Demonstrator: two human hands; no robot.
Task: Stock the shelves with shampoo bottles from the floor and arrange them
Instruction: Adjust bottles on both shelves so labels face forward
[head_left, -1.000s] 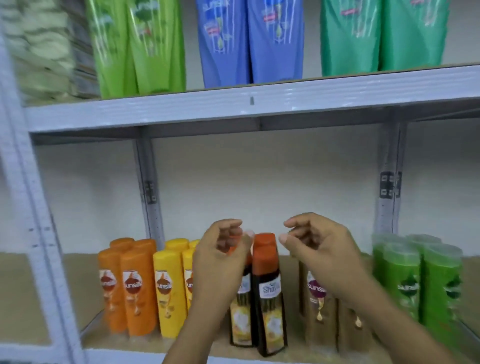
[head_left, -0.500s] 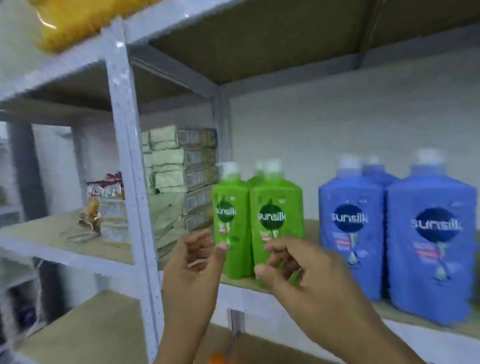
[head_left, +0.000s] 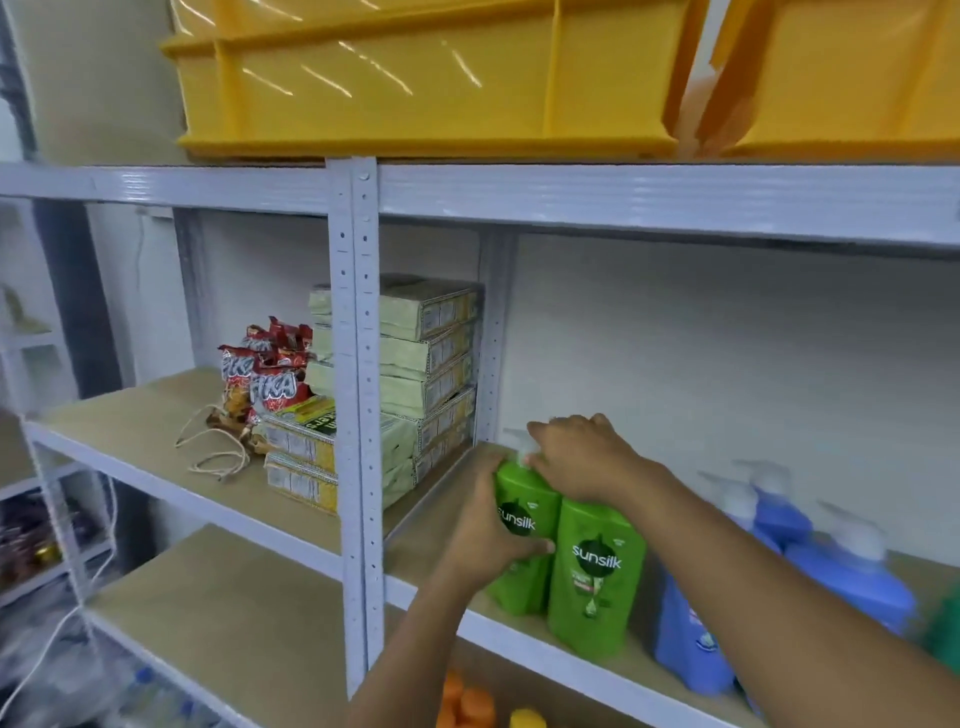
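The left green shampoo bottle (head_left: 521, 525) stands upright on the shelf (head_left: 524, 642), long axis vertical, touching its twin green bottle (head_left: 596, 574) on the right. The left hand (head_left: 485, 540) wraps its body from the left side, fingers curled across the label; the right hand (head_left: 584, 457) grips the pump top from above. Blue bottles (head_left: 852, 582) stand beyond the right wrist, so any straightening probably pivots about that vertical axis

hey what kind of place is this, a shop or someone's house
Most likely a shop's stockroom or back shelving, not a home. Bare grey metal shelving holds many of the same green shampoo bottles and blue pump bottles, stacked packs of boxed goods, and yellow plastic crates on top.
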